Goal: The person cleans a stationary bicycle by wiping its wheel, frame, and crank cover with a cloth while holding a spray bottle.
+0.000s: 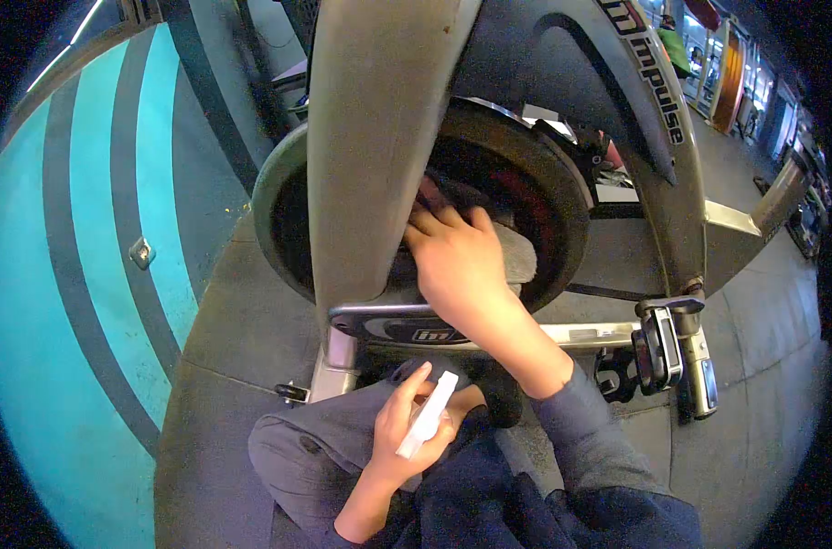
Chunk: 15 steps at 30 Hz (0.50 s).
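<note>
My right hand [461,265] reaches in behind the bike's slanted grey frame post [365,146]. Its fingers press on a grey cloth [518,256] against the dark flywheel [562,197] of an exercise bike; some fingertips are hidden by the post. Low over my lap, my left hand [402,430] is wrapped round a white object [428,416] that looks like the trigger head of a spray bottle. Its lower part is hidden by my hand and my legs. One finger of that hand stretches up along its side.
A pedal [658,348] and crank stand at the right of the bike. The lower frame bar [580,335] runs across in front of my knees. A turquoise and grey striped wall [96,256] rises on the left. More gym equipment [805,210] stands at the far right.
</note>
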Each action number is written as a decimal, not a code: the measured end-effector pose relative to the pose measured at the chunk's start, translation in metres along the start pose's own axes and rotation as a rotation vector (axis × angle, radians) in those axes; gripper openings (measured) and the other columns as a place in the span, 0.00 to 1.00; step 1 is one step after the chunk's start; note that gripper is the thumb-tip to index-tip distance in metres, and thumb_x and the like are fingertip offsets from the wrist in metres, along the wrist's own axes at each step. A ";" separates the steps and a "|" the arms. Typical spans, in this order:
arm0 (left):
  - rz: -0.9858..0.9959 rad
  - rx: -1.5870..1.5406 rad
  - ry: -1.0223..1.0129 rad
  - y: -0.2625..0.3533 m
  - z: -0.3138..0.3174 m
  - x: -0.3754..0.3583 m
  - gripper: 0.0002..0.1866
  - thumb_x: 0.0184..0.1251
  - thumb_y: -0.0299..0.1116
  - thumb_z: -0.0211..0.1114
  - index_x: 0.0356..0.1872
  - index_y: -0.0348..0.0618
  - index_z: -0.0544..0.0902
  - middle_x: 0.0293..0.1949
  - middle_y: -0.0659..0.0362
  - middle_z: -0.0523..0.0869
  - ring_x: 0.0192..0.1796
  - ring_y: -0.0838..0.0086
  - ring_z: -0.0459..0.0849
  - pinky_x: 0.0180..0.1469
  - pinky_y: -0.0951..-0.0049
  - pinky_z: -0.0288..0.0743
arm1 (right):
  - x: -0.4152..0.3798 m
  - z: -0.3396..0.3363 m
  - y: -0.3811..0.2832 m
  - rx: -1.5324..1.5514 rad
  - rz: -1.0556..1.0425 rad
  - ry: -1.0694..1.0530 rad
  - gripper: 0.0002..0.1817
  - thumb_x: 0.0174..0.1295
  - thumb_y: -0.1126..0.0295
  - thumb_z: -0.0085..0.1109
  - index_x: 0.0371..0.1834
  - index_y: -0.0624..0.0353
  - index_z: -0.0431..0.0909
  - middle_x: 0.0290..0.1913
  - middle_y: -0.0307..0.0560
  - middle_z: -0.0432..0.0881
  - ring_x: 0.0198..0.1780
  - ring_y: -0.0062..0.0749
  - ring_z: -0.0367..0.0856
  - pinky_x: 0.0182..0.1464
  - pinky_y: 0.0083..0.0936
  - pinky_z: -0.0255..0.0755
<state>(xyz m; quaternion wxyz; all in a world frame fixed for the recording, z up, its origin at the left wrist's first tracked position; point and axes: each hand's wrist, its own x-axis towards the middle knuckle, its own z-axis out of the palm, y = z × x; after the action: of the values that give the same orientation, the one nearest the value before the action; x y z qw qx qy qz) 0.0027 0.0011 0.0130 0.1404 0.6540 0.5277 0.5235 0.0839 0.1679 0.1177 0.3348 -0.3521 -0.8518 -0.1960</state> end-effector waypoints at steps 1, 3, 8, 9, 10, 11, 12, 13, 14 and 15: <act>-0.009 0.001 0.004 0.001 0.000 0.000 0.35 0.50 0.24 0.64 0.64 0.36 0.67 0.40 0.50 0.86 0.43 0.65 0.86 0.49 0.66 0.80 | 0.004 0.000 -0.003 -0.001 0.005 -0.132 0.14 0.53 0.68 0.53 0.42 0.54 0.83 0.46 0.39 0.83 0.54 0.32 0.77 0.47 0.38 0.66; -0.020 0.008 0.000 0.006 -0.001 0.000 0.35 0.50 0.24 0.64 0.64 0.36 0.67 0.40 0.50 0.86 0.43 0.64 0.87 0.49 0.66 0.80 | 0.004 0.010 -0.003 0.005 -0.012 -0.022 0.08 0.51 0.69 0.55 0.33 0.53 0.82 0.37 0.36 0.83 0.47 0.30 0.79 0.46 0.38 0.66; 0.023 0.062 0.001 0.014 0.002 0.001 0.34 0.51 0.24 0.65 0.64 0.36 0.67 0.40 0.50 0.86 0.44 0.64 0.87 0.49 0.65 0.80 | -0.005 -0.001 0.004 0.111 0.031 0.037 0.16 0.48 0.75 0.55 0.42 0.54 0.82 0.49 0.40 0.83 0.61 0.32 0.74 0.47 0.35 0.67; 0.010 0.054 0.008 0.013 0.002 0.000 0.34 0.50 0.24 0.65 0.64 0.36 0.67 0.40 0.50 0.86 0.44 0.64 0.87 0.49 0.65 0.80 | -0.010 -0.008 0.010 0.086 0.059 -0.021 0.21 0.50 0.75 0.54 0.50 0.55 0.81 0.55 0.40 0.81 0.64 0.33 0.72 0.49 0.35 0.68; -0.004 0.043 0.015 0.012 0.002 -0.001 0.34 0.50 0.23 0.64 0.64 0.36 0.68 0.40 0.50 0.86 0.44 0.64 0.87 0.49 0.65 0.80 | -0.018 -0.013 0.016 0.063 0.089 -0.013 0.23 0.51 0.75 0.54 0.53 0.55 0.79 0.59 0.40 0.79 0.65 0.34 0.71 0.51 0.35 0.68; -0.005 0.043 0.017 0.012 0.001 -0.002 0.34 0.50 0.23 0.64 0.64 0.36 0.68 0.40 0.50 0.86 0.44 0.64 0.87 0.49 0.65 0.80 | -0.028 -0.017 0.022 0.038 0.119 -0.008 0.24 0.52 0.75 0.55 0.56 0.55 0.77 0.62 0.40 0.77 0.66 0.35 0.70 0.53 0.35 0.68; 0.002 0.015 0.013 0.011 0.000 -0.002 0.34 0.50 0.23 0.65 0.63 0.36 0.68 0.40 0.50 0.86 0.43 0.63 0.87 0.49 0.66 0.80 | -0.037 -0.024 0.029 0.055 0.148 -0.026 0.26 0.53 0.75 0.56 0.59 0.55 0.76 0.64 0.40 0.75 0.67 0.36 0.69 0.54 0.36 0.67; 0.008 -0.014 0.006 0.010 -0.001 -0.002 0.34 0.50 0.23 0.65 0.63 0.36 0.68 0.40 0.50 0.86 0.43 0.63 0.87 0.49 0.66 0.80 | -0.045 -0.030 0.035 0.072 0.180 -0.047 0.27 0.54 0.75 0.57 0.61 0.56 0.74 0.65 0.40 0.73 0.68 0.37 0.68 0.56 0.36 0.67; 0.004 -0.018 0.002 0.009 -0.002 -0.002 0.34 0.50 0.23 0.65 0.63 0.36 0.68 0.40 0.50 0.86 0.43 0.63 0.87 0.49 0.66 0.80 | -0.051 -0.036 0.038 0.095 0.207 -0.059 0.27 0.55 0.74 0.58 0.62 0.56 0.73 0.67 0.41 0.72 0.69 0.38 0.67 0.57 0.37 0.67; 0.022 0.005 0.000 0.008 -0.002 -0.001 0.34 0.50 0.23 0.64 0.63 0.36 0.68 0.40 0.50 0.86 0.43 0.64 0.87 0.48 0.66 0.80 | -0.053 -0.035 0.039 0.092 0.212 -0.066 0.27 0.55 0.74 0.58 0.62 0.56 0.73 0.67 0.41 0.72 0.69 0.38 0.67 0.57 0.37 0.67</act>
<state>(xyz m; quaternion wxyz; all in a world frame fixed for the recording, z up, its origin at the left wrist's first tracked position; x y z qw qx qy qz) 0.0061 -0.0035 0.0193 0.1330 0.6599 0.5219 0.5239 0.1554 0.1496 0.1086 0.3411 -0.4309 -0.8284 -0.1083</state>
